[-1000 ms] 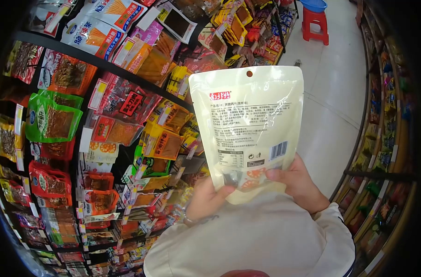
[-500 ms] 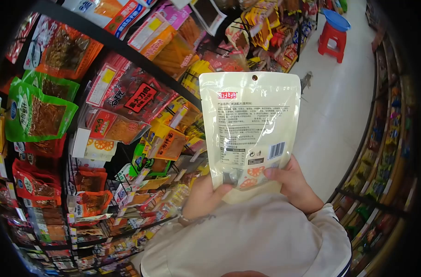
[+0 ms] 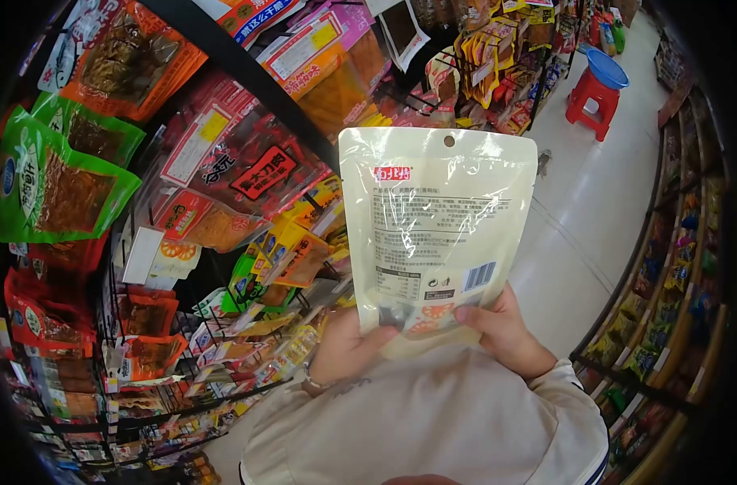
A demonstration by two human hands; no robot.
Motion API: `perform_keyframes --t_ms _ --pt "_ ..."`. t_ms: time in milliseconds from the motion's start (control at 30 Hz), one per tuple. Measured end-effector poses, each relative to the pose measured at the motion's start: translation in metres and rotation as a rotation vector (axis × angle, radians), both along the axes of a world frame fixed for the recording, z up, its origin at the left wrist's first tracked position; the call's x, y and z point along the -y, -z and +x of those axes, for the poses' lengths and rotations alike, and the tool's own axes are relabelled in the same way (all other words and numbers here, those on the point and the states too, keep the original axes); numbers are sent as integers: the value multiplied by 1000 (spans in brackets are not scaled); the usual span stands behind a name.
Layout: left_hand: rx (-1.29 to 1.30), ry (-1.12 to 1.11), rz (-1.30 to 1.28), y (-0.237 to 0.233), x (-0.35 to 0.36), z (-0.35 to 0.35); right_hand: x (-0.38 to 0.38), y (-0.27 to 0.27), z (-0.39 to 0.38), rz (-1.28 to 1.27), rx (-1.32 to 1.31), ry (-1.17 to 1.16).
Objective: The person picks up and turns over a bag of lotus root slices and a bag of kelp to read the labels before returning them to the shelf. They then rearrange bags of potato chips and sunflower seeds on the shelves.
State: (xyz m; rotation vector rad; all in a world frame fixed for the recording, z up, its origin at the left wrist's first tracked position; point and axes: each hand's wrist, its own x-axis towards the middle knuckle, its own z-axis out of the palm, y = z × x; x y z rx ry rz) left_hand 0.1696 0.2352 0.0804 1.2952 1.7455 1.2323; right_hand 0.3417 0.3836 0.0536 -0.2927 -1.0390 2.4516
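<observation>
A cream-coloured snack pouch [image 3: 437,210] is held upright in front of me, its printed back facing the camera. It bears a red label, lines of small text, a barcode and a clear window with orange pictures at the bottom. My left hand [image 3: 348,347] grips the lower left corner, thumb on the front. My right hand [image 3: 506,331] grips the lower right edge, its thumb beside the window. The fingers behind the pouch are hidden.
Racks of hanging snack packets [image 3: 263,174] fill the left, close to my left arm. Green-edged packets [image 3: 57,182] hang at far left. A red stool [image 3: 592,105] with a blue basin [image 3: 608,69] stands up the aisle. Another stocked shelf [image 3: 667,299] runs along the right.
The view has shifted slightly, so the stool appears farther right and the rack packets larger. The pouch looks a little closer; both hands keep their hold on it.
</observation>
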Motion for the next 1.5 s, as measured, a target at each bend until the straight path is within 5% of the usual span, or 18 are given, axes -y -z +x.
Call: perform_keyframes --t_ms 767,1100,1500 --pt "-30 -318 -149 4 112 142 73 20 87 87 142 -211" --pt "209 -448 -42 27 127 138 94 32 79 109 30 -128" --pt "157 -641 40 38 139 73 105 33 -23 271 54 -275"
